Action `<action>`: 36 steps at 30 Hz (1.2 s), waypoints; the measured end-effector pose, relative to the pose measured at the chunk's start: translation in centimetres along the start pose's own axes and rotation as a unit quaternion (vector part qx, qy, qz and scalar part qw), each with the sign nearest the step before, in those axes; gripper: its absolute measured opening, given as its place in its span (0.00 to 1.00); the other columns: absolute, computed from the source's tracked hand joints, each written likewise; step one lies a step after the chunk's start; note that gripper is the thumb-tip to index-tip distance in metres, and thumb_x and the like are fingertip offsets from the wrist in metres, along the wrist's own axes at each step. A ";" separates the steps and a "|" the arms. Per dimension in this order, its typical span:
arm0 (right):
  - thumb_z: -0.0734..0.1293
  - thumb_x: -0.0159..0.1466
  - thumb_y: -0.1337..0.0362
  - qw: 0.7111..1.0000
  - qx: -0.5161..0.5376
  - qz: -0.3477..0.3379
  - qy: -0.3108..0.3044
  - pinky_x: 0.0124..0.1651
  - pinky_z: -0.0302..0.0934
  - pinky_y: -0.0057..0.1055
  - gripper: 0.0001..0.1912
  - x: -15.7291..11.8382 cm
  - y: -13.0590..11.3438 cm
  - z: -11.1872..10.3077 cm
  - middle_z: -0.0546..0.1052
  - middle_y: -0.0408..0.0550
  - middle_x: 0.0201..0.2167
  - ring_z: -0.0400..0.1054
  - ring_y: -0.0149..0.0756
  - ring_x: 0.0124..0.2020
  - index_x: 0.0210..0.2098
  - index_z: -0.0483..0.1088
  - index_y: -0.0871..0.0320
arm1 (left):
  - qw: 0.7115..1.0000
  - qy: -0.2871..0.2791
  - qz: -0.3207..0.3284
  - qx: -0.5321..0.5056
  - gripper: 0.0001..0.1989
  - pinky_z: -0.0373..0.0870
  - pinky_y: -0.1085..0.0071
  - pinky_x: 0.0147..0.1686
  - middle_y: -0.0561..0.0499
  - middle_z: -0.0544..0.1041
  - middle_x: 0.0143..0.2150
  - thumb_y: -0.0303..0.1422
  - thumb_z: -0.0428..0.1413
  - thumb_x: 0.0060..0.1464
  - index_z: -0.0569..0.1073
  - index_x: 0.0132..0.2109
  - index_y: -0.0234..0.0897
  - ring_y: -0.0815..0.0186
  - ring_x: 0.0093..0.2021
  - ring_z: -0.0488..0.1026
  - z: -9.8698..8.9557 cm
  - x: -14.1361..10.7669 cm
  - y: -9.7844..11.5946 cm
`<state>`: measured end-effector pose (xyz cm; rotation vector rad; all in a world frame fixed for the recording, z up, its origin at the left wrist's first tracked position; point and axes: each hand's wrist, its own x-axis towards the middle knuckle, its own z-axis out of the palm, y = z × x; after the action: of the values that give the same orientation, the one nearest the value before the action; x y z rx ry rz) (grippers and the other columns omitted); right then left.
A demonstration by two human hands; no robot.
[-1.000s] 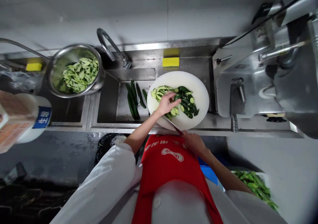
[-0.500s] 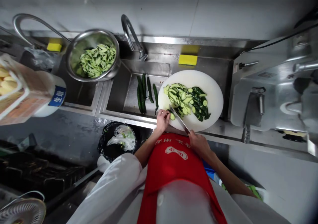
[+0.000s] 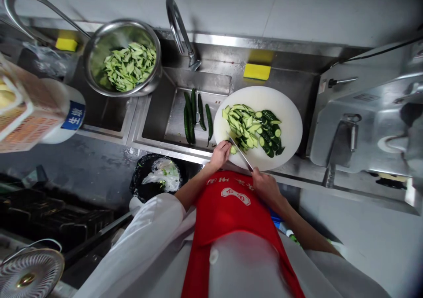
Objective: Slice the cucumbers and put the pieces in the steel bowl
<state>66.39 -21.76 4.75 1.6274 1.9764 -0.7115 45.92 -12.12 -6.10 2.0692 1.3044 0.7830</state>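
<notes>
My left hand (image 3: 220,155) is at the near left edge of the round white cutting board (image 3: 291,113), fingers bent and pressed on a short cucumber piece (image 3: 233,150). My right hand (image 3: 265,185) grips the handle of a kitchen knife (image 3: 243,156). Its blade points away and to the left, close against the cucumber piece. Beyond the blade lies a heap of pale green cucumber slices (image 3: 243,121). Dark-skinned cucumber chunks (image 3: 271,133) lie to the right of the heap. My left fingers hide part of the piece.
Left of the board, several whole cucumbers (image 3: 189,119) lie in a steel sink (image 3: 158,113) under a faucet (image 3: 178,29). A steel bowl (image 3: 90,64) holds sliced cucumber. A yellow sponge (image 3: 257,71) sits behind the board. Below the counter stands a black-lined bin (image 3: 140,188).
The view has shifted, so the counter appears higher. My left fingers look more tucked in on the cucumber piece. The knife stays beside it in my right hand.
</notes>
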 end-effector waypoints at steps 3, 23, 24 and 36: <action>0.49 0.74 0.64 1.000 -0.005 0.010 -0.005 0.37 0.59 0.29 0.17 0.2 -0.2 -0.2 0.78 0.56 0.35 0.77 0.42 0.39 0.55 0.59 0.64 | 1.000 0.006 0.000 -0.007 0.13 0.73 0.67 0.51 0.43 0.73 0.43 0.32 0.46 0.68 0.74 0.48 0.34 0.64 0.46 0.73 0.1 -0.1 -0.1; 0.48 0.74 0.64 1.000 0.007 0.000 -0.009 0.35 0.60 0.31 0.16 0.6 -0.6 -0.7 0.78 0.55 0.33 0.77 0.43 0.38 0.52 0.61 0.63 | 0.999 0.015 0.001 -0.041 0.14 0.73 0.68 0.49 0.43 0.72 0.44 0.33 0.45 0.69 0.75 0.45 0.35 0.65 0.46 0.73 -0.4 -0.8 -0.4; 0.47 0.74 0.64 1.000 0.003 -0.001 -0.005 0.35 0.60 0.31 0.17 0.5 -0.6 -0.8 0.78 0.55 0.33 0.77 0.44 0.38 0.52 0.61 0.63 | 0.999 0.010 0.002 -0.036 0.14 0.74 0.68 0.48 0.44 0.72 0.43 0.33 0.45 0.69 0.75 0.45 0.36 0.65 0.45 0.73 -0.5 -0.8 -0.4; 0.48 0.74 0.63 0.999 -0.009 0.006 -0.032 0.38 0.60 0.30 0.17 0.5 -0.7 -0.7 0.78 0.56 0.35 0.77 0.42 0.39 0.55 0.59 0.63 | 0.998 0.028 0.029 -0.037 0.12 0.73 0.67 0.49 0.43 0.72 0.43 0.32 0.47 0.68 0.75 0.47 0.35 0.64 0.46 0.72 0.1 -1.0 -1.1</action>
<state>65.61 -21.05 5.02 1.5848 1.9216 -0.7299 45.01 -12.71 -7.12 2.0476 1.2309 0.9075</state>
